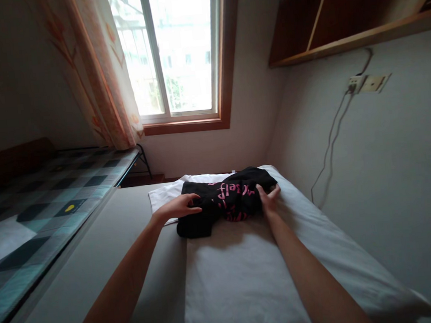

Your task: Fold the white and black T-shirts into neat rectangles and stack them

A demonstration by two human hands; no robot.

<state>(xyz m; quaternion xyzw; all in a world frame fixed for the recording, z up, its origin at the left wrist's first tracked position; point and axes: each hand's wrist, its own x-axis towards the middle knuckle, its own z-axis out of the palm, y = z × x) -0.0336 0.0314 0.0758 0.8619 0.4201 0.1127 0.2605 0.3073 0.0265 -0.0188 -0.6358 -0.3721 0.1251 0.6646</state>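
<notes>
A black T-shirt (203,197) with pink lettering lies bunched and partly folded over on the bed in front of me. My left hand (179,206) is at its left part, with thumb and fingers curled on the dark cloth. Around the shirt's right end, my right hand (269,198) grips the fabric, thumb on the near side and some fingertips hidden. One short sleeve hangs toward me at the lower left. Beneath and behind the shirt, a white cloth (158,195) spreads out to the left.
White bedding (241,280) covers the right of a pale grey surface (149,268). A bed with a checked cover (88,175) stands at left. Curtain (94,71) and window (186,48) are ahead. A shelf (341,45) overhangs the right side, above a socket (355,84) with hanging cables.
</notes>
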